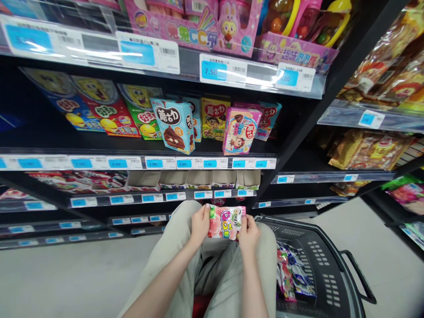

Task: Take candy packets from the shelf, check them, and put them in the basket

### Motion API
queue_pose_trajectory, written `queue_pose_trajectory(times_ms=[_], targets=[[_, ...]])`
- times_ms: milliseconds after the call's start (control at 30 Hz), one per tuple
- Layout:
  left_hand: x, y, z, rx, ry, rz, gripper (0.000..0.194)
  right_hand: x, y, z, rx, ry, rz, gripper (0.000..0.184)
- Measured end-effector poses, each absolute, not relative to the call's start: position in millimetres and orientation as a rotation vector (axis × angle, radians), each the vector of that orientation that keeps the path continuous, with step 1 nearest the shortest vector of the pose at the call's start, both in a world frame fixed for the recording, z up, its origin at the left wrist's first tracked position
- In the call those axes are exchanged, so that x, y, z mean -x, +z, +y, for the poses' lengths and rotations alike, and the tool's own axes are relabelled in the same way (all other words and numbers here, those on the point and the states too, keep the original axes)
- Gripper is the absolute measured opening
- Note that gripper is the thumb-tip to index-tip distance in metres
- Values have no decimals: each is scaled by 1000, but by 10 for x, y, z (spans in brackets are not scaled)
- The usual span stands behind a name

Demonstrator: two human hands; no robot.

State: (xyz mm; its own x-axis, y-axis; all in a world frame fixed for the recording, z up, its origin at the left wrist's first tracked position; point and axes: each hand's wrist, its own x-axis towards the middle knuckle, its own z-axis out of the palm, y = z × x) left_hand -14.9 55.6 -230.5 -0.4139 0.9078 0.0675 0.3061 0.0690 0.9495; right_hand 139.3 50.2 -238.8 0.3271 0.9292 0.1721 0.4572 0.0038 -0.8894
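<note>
A pink and white candy packet [225,222] is stretched flat between my two hands, above my knees. My left hand [200,226] pinches its left edge, and my right hand [249,234] grips the right edge. To the right of my legs stands a dark grey shopping basket [326,265]. Inside it lie several candy packets [293,271], some red and pink, others dark blue and white. My knee hides part of the basket's left side.
Ahead, a black shelf [126,148] carries snack boxes, with a blue box [174,126] and a pink box [241,131] at its front. Below are open display cartons [198,179]. Bagged snacks [369,148] fill shelves at right. Grey floor [73,274] shows at left.
</note>
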Motion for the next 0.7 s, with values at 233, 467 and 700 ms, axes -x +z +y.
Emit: queue_pose_trajectory(times_ms=[233, 467, 700], targets=[[241, -2387, 616, -1157, 1318, 1733, 43, -1364, -2268, 530, 1507, 901, -1393, 30], [161, -2498, 611, -1468, 738, 1547, 36, -2081, -1590, 162, 1750, 665, -1350, 28], [143, -2405, 571, -1913, 358, 1528, 30, -3498, -2050, -239, 2596, 388, -1210, 36]])
